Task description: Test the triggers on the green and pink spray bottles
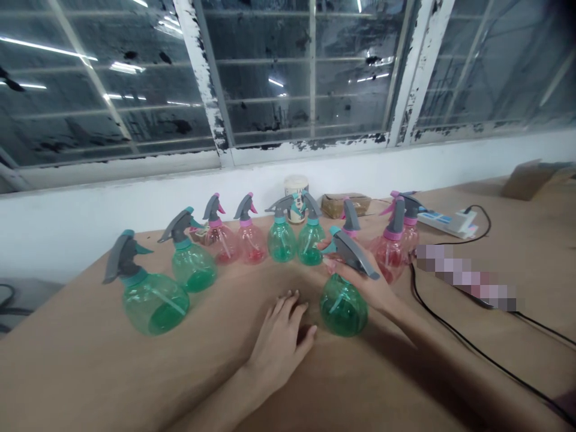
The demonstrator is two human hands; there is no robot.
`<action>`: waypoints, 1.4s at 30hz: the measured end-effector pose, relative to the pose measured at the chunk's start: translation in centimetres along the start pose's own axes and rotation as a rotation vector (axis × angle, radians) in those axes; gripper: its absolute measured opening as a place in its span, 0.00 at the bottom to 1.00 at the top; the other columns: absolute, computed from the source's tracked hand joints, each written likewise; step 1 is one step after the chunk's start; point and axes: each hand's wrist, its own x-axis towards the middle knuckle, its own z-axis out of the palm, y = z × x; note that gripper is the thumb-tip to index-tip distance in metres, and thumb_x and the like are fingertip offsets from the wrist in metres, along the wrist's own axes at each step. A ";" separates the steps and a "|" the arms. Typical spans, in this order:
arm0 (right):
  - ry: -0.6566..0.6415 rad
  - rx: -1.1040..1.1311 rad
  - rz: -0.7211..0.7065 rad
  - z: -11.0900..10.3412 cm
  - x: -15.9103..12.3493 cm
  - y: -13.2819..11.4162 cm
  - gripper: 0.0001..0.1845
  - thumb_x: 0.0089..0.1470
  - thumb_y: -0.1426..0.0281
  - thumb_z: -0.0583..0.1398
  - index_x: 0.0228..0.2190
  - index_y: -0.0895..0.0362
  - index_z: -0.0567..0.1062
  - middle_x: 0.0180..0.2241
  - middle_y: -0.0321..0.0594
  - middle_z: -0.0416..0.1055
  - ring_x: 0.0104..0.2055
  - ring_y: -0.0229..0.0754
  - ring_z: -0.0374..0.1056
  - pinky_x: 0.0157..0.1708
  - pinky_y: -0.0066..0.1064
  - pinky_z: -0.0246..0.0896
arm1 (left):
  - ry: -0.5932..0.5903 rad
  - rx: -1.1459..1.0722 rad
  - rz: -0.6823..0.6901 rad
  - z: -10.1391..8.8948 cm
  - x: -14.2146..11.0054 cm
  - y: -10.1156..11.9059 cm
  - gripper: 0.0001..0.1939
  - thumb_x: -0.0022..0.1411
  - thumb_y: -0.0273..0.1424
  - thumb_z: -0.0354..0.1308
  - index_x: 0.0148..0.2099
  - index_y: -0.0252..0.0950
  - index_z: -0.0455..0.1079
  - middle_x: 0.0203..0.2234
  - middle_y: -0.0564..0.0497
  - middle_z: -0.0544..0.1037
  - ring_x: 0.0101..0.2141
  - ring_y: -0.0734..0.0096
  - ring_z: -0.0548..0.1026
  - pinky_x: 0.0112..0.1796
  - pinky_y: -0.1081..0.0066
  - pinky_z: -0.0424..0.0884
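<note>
My right hand [369, 277] is closed around the neck of a green spray bottle [344, 309] with a grey and teal trigger head. That bottle stands close to upright, and whether its base touches the table cannot be told. Palm down, my left hand [281, 339] lies on the table to the left of it with fingers apart and nothing in them. Two larger-looking green spray bottles [155, 303] [193, 267] stand at the left. Further back are two pink spray bottles [221, 243] [252, 243] and two green ones [282, 243] [311, 243]. My right hand partly hides another pink bottle [350, 219].
More pink spray bottles [390, 258] stand right of my hand. Beyond them lie a white power strip [450, 223], a blurred-out object [468, 279] and black cables [443, 324]. A labelled tub [296, 186] and a taped package [344, 205] sit by the wall; a cardboard box [528, 180] is far right.
</note>
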 end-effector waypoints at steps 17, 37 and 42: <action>0.035 -0.028 -0.129 3.9 3.4 1.7 0.14 0.48 0.65 0.61 0.39 0.53 0.72 0.39 0.39 0.74 0.42 0.44 0.70 0.43 0.36 0.64 | 0.060 0.118 -0.149 0.1 0.3 -1.1 0.21 0.60 0.32 0.50 0.54 0.28 0.62 0.54 0.36 0.68 0.54 0.51 0.65 0.51 0.51 0.64; 0.009 -0.041 -0.100 4.7 3.9 1.2 0.12 0.51 0.62 0.59 0.38 0.52 0.71 0.37 0.38 0.72 0.33 0.40 0.68 0.35 0.34 0.64 | 0.099 0.099 -0.087 0.5 0.1 -1.3 0.22 0.60 0.30 0.47 0.56 0.26 0.57 0.52 0.34 0.69 0.55 0.52 0.64 0.52 0.51 0.63; 0.018 -0.054 -0.105 4.7 3.9 1.0 0.12 0.51 0.61 0.59 0.37 0.53 0.71 0.36 0.37 0.72 0.34 0.39 0.68 0.37 0.33 0.63 | 0.090 0.098 -0.095 0.5 0.1 -1.2 0.22 0.60 0.30 0.47 0.55 0.25 0.57 0.52 0.33 0.68 0.55 0.51 0.64 0.52 0.50 0.63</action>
